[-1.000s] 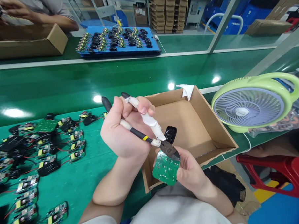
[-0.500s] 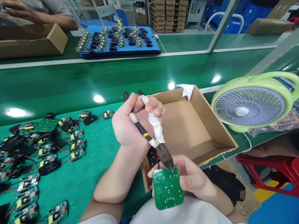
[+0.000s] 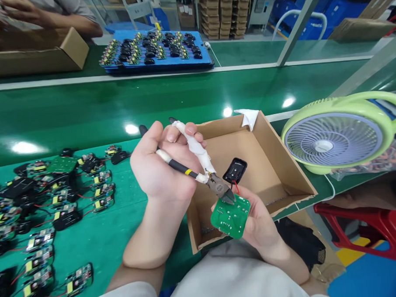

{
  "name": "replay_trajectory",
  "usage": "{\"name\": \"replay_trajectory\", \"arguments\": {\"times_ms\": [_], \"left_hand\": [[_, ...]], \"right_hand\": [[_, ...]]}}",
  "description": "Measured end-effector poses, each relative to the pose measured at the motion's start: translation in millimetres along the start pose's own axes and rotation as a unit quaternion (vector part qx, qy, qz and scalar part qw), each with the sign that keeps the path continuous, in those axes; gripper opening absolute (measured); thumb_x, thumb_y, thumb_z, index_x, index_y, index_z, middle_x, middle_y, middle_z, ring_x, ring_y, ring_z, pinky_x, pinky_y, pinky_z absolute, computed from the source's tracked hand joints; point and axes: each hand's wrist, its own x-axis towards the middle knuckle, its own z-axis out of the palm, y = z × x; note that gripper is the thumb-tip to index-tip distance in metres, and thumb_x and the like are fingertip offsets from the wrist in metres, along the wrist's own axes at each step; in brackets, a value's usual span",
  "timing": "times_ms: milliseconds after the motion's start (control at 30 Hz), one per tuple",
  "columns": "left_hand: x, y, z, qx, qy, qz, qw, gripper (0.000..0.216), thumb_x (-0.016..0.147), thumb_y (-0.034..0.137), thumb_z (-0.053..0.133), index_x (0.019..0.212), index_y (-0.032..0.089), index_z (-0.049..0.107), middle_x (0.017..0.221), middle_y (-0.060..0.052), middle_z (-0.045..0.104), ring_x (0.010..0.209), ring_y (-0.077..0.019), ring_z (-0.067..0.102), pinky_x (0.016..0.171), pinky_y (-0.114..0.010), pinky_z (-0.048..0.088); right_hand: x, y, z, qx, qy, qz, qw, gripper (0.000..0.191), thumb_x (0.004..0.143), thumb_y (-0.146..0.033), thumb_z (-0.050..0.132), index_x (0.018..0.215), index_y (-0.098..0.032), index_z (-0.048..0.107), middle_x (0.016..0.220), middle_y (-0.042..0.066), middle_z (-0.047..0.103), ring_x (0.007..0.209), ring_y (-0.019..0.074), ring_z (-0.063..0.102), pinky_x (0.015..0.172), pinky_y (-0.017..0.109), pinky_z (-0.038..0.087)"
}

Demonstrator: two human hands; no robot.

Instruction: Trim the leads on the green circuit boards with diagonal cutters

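My left hand (image 3: 162, 167), palm up, is wrapped round the handles of a pair of diagonal cutters (image 3: 216, 185). White wrapping covers much of the handles, which are spread apart. The jaws reach the upper edge of a green circuit board (image 3: 232, 219), solder side up; whether they grip a lead there is too small to tell. My right hand (image 3: 258, 220) grips this board by its right and far edges, with some fingers hidden beneath it. A black plastic casing (image 3: 235, 170) hangs beyond the board on red wires.
A cardboard box (image 3: 285, 184) lies under my hands. Several wired boards with black casings (image 3: 68, 217) cover the green mat at left. A green fan (image 3: 331, 136) stands at right. Beyond, a blue tray (image 3: 203, 47) holds more boards; a co-worker's hands (image 3: 28, 13) are behind another box.
The cutters have tilted further, their handles moving left and opening wider. The board has risen and turned in my right hand. The black casing has come into view above it.
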Motion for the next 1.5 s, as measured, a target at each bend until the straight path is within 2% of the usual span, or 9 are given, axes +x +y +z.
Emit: {"name": "replay_trajectory", "arguments": {"times_ms": [67,233,400,633,700,867,1000,1233,1500], "left_hand": [[-0.4,0.1,-0.9,0.005,0.006,-0.001,1.000,0.047,0.103,0.042,0.031,0.061,0.020,0.034,0.070,-0.004,0.051,0.063,-0.0147,0.056,0.063,-0.028,0.050],[-1.6,2.3,1.4,0.023,0.001,0.013,1.000,0.049,0.103,0.040,0.031,0.059,0.020,0.036,0.068,-0.004,0.051,0.063,-0.0146,0.056,0.064,-0.029,0.051],[-2.6,3.5,8.4,0.017,0.050,0.029,0.998,0.051,0.105,0.039,0.027,0.058,0.020,0.034,0.066,-0.003,0.052,0.062,-0.0135,0.055,0.062,-0.028,0.051],[-5.6,0.4,6.5,0.009,0.038,0.046,0.998,0.050,0.104,0.037,0.031,0.058,0.020,0.035,0.067,-0.005,0.051,0.064,-0.0154,0.054,0.061,-0.029,0.051],[-6.8,-1.3,4.0,0.002,0.025,0.051,0.998,0.048,0.104,0.036,0.032,0.058,0.020,0.037,0.068,-0.005,0.052,0.066,-0.0152,0.054,0.062,-0.029,0.051],[-10.3,-7.5,-4.4,-0.008,0.004,0.094,0.996,0.044,0.102,0.033,0.040,0.060,0.020,0.044,0.074,-0.005,0.053,0.073,-0.0163,0.058,0.068,-0.030,0.053],[-12.3,-12.8,-10.9,0.009,-0.024,0.138,0.990,0.042,0.100,0.035,0.045,0.060,0.021,0.049,0.076,-0.006,0.053,0.079,-0.0191,0.059,0.071,-0.034,0.055],[-11.7,-16.9,-11.8,0.023,-0.051,0.159,0.986,0.041,0.097,0.034,0.047,0.060,0.020,0.053,0.077,-0.007,0.051,0.080,-0.0203,0.057,0.071,-0.034,0.052],[-13.0,-21.0,-7.9,0.012,-0.059,0.161,0.985,0.041,0.099,0.033,0.040,0.061,0.019,0.046,0.076,-0.006,0.052,0.075,-0.0174,0.055,0.072,-0.030,0.050]], "right_hand": [[0.5,-1.0,1.1,-0.017,0.001,-0.010,1.000,0.065,0.063,-0.049,0.097,0.118,-0.025,0.070,0.099,0.007,0.077,0.083,0.0227,0.075,0.076,0.036,0.063],[0.8,-4.1,4.8,-0.025,0.018,-0.023,0.999,0.062,0.065,-0.048,0.097,0.117,-0.025,0.071,0.108,0.009,0.077,0.084,0.0215,0.075,0.072,0.032,0.063],[0.9,-4.1,5.0,-0.008,0.014,-0.041,0.999,0.061,0.065,-0.044,0.098,0.117,-0.026,0.071,0.113,0.010,0.076,0.098,0.0280,0.076,0.084,0.044,0.064],[-1.0,0.0,0.9,-0.036,0.042,-0.085,0.995,0.061,0.068,-0.041,0.097,0.121,-0.026,0.071,0.120,0.012,0.075,0.098,0.0278,0.076,0.088,0.046,0.064],[-2.0,1.1,0.8,-0.049,0.061,-0.111,0.991,0.060,0.069,-0.042,0.096,0.122,-0.027,0.071,0.121,0.011,0.074,0.099,0.0269,0.076,0.088,0.044,0.065],[-2.9,1.6,4.2,-0.097,0.100,-0.172,0.975,0.061,0.068,-0.041,0.097,0.122,-0.027,0.071,0.102,0.007,0.076,0.085,0.0219,0.075,0.079,0.037,0.066],[-0.6,0.3,7.5,-0.119,0.108,-0.218,0.963,0.060,0.065,-0.038,0.099,0.118,-0.029,0.073,0.099,0.004,0.075,0.080,0.0204,0.075,0.076,0.036,0.067],[0.6,-2.2,12.2,-0.123,0.109,-0.257,0.952,0.055,0.067,-0.032,0.098,0.117,-0.033,0.076,0.099,0.001,0.077,0.083,0.0157,0.075,0.077,0.026,0.065],[-2.4,0.7,10.2,-0.134,0.119,-0.281,0.943,0.052,0.072,-0.032,0.096,0.120,-0.032,0.075,0.103,0.000,0.078,0.086,0.0117,0.075,0.076,0.016,0.063]]}}
